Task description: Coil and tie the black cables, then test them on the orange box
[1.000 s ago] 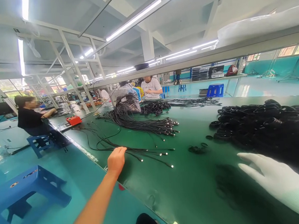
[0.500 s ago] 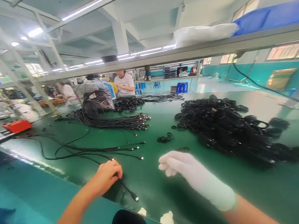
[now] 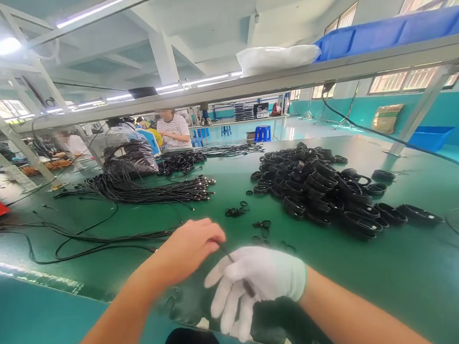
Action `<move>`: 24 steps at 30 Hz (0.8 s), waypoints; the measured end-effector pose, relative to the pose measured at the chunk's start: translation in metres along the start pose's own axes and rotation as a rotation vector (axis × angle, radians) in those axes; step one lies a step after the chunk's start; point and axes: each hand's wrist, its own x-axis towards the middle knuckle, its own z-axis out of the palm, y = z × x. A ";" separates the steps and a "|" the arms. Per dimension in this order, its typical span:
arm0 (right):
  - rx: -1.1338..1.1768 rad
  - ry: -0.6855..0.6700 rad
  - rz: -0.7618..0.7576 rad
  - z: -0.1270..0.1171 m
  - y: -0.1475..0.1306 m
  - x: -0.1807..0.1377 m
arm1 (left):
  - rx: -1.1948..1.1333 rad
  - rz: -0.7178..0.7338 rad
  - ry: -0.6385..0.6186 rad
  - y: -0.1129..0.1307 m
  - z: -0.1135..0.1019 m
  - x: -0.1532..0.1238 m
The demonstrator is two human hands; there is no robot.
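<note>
My bare left hand pinches a black USB cable a short way from its end, over the front of the green table. My right hand, in a white glove, is just right of it, palm up with fingers spread. The cable runs under the gloved thumb, and its blurred black plug lies across the palm. Several loose cables stretch leftward from behind my left forearm. Small black rings, perhaps ties or bands, lie in little groups beyond my hands.
A large heap of coiled black cables covers the right of the table. A bundle of straight cables lies at the left, before a plastic bag of black items. A shelf beam crosses above. One person works beyond.
My left hand has lifted the cable end and moved right to my gloved hand. The gloved hand has turned palm up and taken the plug end. The view has swung right.
</note>
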 end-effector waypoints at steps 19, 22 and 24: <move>0.209 -0.196 -0.161 -0.029 0.004 -0.013 | -0.053 0.147 0.051 0.015 0.021 0.068; 0.185 -0.053 -0.373 -0.022 -0.010 -0.037 | -0.113 0.040 0.106 0.001 0.055 0.057; 0.195 0.091 -0.555 -0.021 -0.024 -0.052 | -0.048 -0.031 0.122 -0.003 0.082 0.039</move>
